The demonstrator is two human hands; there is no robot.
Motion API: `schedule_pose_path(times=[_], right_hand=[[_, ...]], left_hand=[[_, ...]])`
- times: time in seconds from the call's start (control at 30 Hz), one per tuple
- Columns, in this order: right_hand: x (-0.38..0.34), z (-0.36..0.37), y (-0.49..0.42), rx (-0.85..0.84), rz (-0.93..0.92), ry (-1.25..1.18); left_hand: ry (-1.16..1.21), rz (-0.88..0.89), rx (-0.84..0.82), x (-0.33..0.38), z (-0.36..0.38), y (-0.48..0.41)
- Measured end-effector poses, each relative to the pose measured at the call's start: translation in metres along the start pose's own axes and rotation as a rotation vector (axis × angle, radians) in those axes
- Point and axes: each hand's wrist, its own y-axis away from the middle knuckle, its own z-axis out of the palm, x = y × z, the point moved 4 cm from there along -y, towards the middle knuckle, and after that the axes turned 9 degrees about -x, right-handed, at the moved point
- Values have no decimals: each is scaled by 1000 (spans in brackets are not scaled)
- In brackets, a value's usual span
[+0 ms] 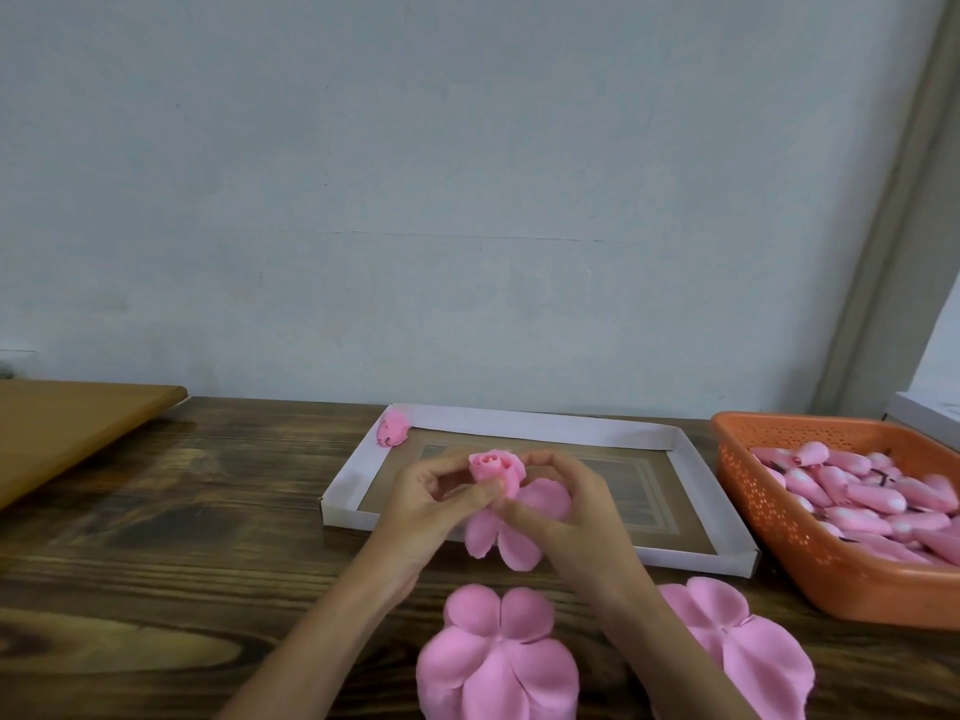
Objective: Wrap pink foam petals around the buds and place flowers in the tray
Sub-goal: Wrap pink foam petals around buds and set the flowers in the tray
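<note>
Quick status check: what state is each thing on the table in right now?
Tray: one finished flower in its far left corner.
Flower in hand: partly wrapped, outer petals hanging loose.
Left hand: pinching that flower.
Right hand: gripping its petals.
Petal pieces: two, flat on table, unused.
Basket: heaped with buds.

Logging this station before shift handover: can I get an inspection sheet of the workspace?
Surface: dark wooden table, lighter board at left.
Job's things: half-wrapped flower held near white tray; finished flower at its far-left corner; orange basket of buds at right; centre petal pile and right petal pile near the front edge.
Clutter: nothing seen.
Grippers: left hand and right hand both grip the half-wrapped flower, fingers curled.
Cables: nothing seen.
Surroundings: pale wall behind.
</note>
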Motion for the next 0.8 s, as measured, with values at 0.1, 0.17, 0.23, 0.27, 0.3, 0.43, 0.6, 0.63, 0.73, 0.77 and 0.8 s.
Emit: schedule_pose_path(times=[0.1, 0.17, 0.23, 0.27, 0.3, 0.43, 0.6, 0.63, 0.73, 0.77, 0.8], right_hand=[[1, 0, 2, 34, -37, 99], [1, 1, 3, 62, -79, 165], [1, 3, 4, 76, -120, 178], [0, 3, 4, 82, -134, 176], [0, 3, 4, 89, -142, 165], [2, -5, 0, 117, -97, 2], [7, -12, -2, 149, -27, -176], [7, -12, -2, 148, -19, -195], [7, -11, -2, 122, -6, -230], [7, -11, -2, 110, -5, -246], [7, -10, -2, 95, -5, -260]], left_hand=[[-26, 12, -15, 1, 1, 1], [-19, 15, -1, 3, 2, 2], [-12, 28, 5, 3, 2, 1], [-9, 33, 8, 2, 1, 0], [0, 29, 14, 2, 0, 0], [-9, -77, 26, -3, -11, -2], [96, -285, -19, -18, -13, 1], [142, -290, 18, -19, -14, 1], [295, -290, 116, -22, -13, 1], [328, -283, 146, -21, -12, 1], [342, -272, 176, -19, -12, 1]])
